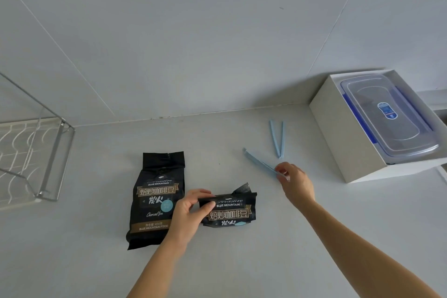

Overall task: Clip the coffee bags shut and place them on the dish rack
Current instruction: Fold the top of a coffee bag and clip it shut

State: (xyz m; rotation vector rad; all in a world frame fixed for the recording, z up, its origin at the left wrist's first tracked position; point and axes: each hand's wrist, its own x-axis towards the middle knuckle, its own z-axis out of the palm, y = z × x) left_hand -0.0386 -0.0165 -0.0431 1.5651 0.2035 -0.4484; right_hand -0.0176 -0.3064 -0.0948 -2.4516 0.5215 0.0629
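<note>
Two black coffee bags lie on the grey counter. The larger bag [154, 198] lies flat at the left, its top unclipped. My left hand [191, 213] grips the folded top of the smaller bag [229, 213] beside it. My right hand [294, 179] pinches the near end of a light blue bag clip [260, 163], whose other end points away to the left. A second blue clip [277, 139] lies open in a V shape just behind it. The wire dish rack [36, 157] stands at the left edge of the counter.
A white cardboard box [338, 133] holding a clear lidded plastic container [389, 118] with blue latches sits at the back right against the wall. The pale wall rises directly behind the counter.
</note>
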